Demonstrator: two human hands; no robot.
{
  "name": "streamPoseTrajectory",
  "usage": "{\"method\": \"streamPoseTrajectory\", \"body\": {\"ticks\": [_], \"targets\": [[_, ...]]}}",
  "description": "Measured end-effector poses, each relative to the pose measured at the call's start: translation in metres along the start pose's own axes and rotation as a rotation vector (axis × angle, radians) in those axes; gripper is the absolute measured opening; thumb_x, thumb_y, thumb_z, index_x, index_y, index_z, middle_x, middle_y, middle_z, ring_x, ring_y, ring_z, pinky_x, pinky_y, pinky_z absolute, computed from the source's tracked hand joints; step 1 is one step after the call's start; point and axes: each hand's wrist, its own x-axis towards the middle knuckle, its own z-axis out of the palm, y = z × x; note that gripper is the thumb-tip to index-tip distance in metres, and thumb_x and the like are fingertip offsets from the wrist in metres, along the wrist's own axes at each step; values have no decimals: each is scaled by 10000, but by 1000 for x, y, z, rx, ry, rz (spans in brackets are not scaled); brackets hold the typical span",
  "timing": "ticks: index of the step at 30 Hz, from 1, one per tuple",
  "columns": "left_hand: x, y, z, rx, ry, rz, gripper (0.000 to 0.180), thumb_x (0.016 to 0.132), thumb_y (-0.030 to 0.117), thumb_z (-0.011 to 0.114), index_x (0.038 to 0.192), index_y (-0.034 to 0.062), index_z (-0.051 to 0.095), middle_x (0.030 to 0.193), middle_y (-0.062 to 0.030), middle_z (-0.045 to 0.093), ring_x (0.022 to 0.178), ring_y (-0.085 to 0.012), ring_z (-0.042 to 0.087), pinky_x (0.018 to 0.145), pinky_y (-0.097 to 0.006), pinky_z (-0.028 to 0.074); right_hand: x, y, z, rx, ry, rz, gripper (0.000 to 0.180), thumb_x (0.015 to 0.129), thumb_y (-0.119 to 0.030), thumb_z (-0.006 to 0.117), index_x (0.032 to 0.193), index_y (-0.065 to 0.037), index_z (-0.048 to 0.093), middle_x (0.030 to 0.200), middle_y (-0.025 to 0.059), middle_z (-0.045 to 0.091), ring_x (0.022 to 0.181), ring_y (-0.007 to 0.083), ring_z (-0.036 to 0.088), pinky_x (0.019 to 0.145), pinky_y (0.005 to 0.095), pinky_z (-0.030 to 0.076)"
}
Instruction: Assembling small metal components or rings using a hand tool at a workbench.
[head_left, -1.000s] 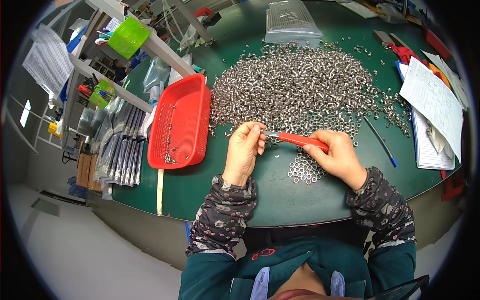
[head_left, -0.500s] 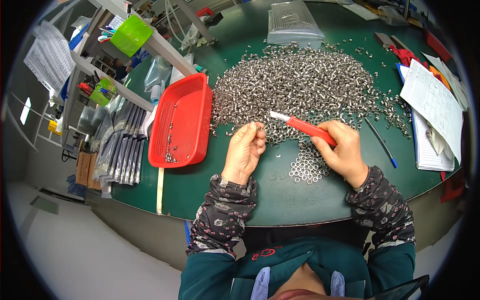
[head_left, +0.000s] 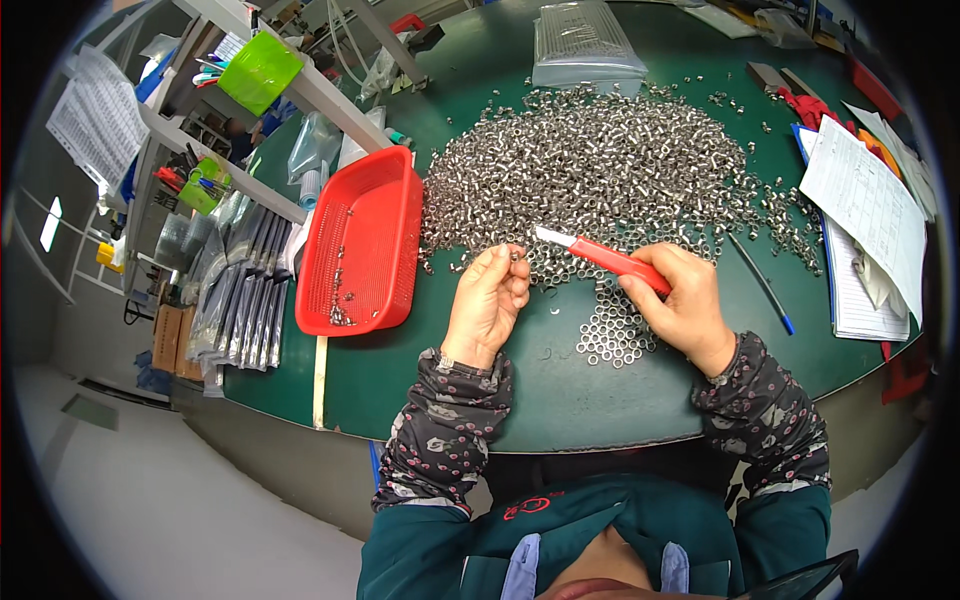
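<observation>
My left hand (head_left: 484,305) is closed, thumb and index fingertip pinching a small metal ring (head_left: 517,256) that the fingers partly hide. My right hand (head_left: 688,300) wraps round the red handle of a utility knife (head_left: 612,260). Its pale blade slants up to the left, its tip a little beyond and to the right of my left fingertips, apart from them. Both hands are at the near edge of a large heap of shiny metal rings (head_left: 590,160). A flat cluster of rings (head_left: 612,335) lies on the green table between my wrists.
A red perforated basket (head_left: 388,235) with a few metal pieces stands left of my left hand. Right of the heap lie a pen (head_left: 762,285) and papers on a clipboard (head_left: 865,215). Behind the heap is a plastic-wrapped stack (head_left: 588,45). Shelf posts (head_left: 345,108) rise at the left.
The knife tip and my right hand have shifted very slightly left, the tip a touch lower. My left hand keeps its pinch in nearly the same place.
</observation>
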Motion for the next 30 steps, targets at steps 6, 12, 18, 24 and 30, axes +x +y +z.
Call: {"method": "streamPoseTrajectory", "body": {"ticks": [6,12,18,24,30], "targets": [[0,6,10,24,-94,22,210,925,253,428,894,62,508,726,-35,474,532,-78,403,378,-162,305,5,-1,-5,87,21,85,164,723,-150,660,784,-9,606,638,119,562,529,245,545,486,318,408],[-6,-3,26,660,-46,18,151,913,142,430,953,37,531,670,38,436,516,-31,367,419,-151,294,6,-1,-7,170,35,175,169,730,-156,657,798,-8,609,637,110,563,522,201,547,484,302,411],[-8,-25,43,1507,-164,546,135,716,20,603,837,79,614,731,-73,491,665,-225,533,600,-323,434,4,-4,-9,162,50,129,176,734,-159,652,808,-6,607,657,115,570,535,197,555,493,296,422],[-2,-31,42,1567,-282,596,154,708,39,617,856,82,606,756,-80,503,714,-253,550,635,-346,452,2,-3,-7,184,70,109,161,740,-132,652,827,-4,607,617,81,532,533,151,500,494,273,381],[0,-30,41,1566,-243,543,160,702,63,633,857,72,596,759,-84,508,714,-265,554,630,-357,453,2,-1,-4,184,67,97,165,740,-132,652,824,1,604,623,88,539,531,153,506,494,274,384]]}}
